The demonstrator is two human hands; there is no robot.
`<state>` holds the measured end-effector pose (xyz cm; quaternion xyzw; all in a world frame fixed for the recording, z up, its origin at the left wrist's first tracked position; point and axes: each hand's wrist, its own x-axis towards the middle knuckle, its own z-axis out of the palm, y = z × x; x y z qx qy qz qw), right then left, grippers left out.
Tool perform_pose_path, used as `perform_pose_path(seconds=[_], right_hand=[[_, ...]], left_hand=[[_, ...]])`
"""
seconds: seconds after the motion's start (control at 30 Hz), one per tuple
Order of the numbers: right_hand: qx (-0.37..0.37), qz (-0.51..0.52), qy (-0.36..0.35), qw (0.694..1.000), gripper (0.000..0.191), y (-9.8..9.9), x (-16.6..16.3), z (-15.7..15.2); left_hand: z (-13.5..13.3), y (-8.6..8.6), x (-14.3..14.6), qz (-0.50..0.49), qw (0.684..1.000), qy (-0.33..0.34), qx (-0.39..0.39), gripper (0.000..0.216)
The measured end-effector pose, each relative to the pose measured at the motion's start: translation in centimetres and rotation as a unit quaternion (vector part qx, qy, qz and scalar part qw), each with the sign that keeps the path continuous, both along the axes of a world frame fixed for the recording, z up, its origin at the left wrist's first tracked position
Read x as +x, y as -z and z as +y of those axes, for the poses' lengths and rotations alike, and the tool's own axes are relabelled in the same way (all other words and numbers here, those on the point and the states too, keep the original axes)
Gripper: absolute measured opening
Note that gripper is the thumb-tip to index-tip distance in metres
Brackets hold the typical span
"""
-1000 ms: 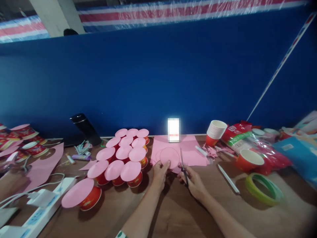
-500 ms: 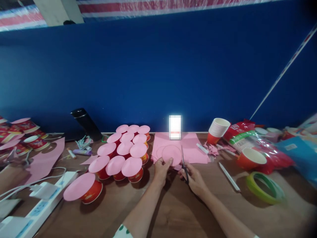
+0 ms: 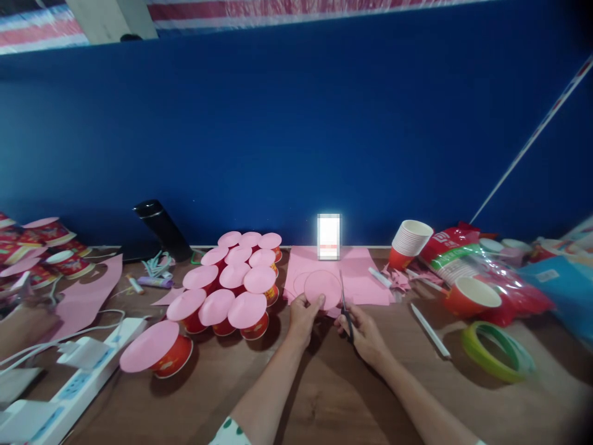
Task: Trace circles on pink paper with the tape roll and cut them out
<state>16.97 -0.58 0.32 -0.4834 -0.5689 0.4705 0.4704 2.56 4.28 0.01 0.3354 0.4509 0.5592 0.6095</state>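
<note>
My left hand (image 3: pixel 303 315) pinches a round pink paper disc (image 3: pixel 323 289) by its lower left edge, thumb on top. My right hand (image 3: pixel 364 330) is closed round a pair of dark scissors (image 3: pixel 343 303), whose blades point away from me along the disc's right edge. Both hands hover over the brown table (image 3: pixel 324 395), just in front of a pink paper sheet (image 3: pixel 361 278) marked with circle outlines.
Several red cups capped with pink discs (image 3: pixel 231 287) cluster to the left, one (image 3: pixel 155 352) nearer me. A stack of red cups (image 3: pixel 405 244), a single cup (image 3: pixel 470 296), white pens (image 3: pixel 430 330), a green tape roll (image 3: pixel 498 352) and bags lie right. A power strip (image 3: pixel 69 383) sits front left.
The disc has turned slightly in my left hand and both hands have drifted a little to the right; the scissors stay at its right edge.
</note>
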Motion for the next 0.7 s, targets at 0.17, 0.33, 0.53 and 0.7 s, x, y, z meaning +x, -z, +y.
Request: perform_pose_path(seconds=[0.17,0.33,0.53,0.7], right_hand=[[-0.005,0.003,-0.002,1.000,0.040,0.23,0.01,0.07],[0.007,-0.011,0.003,1.000,0.041,0.25,0.02,0.01],[0.008,-0.015,0.001,1.000,0.040,0.50,0.13,0.06],[0.000,-0.002,0.000,1.000,0.040,0.70,0.12,0.13]], left_hand=[[0.05,0.27,-0.01,0.000,1.000,0.001,-0.005,0.038],[0.00,0.15,0.01,-0.004,1.000,-0.006,0.001,0.038],[0.09,0.23,0.04,-0.003,1.000,-0.002,0.006,0.040],[0.06,0.33,0.03,-0.006,1.000,-0.003,0.000,0.040]])
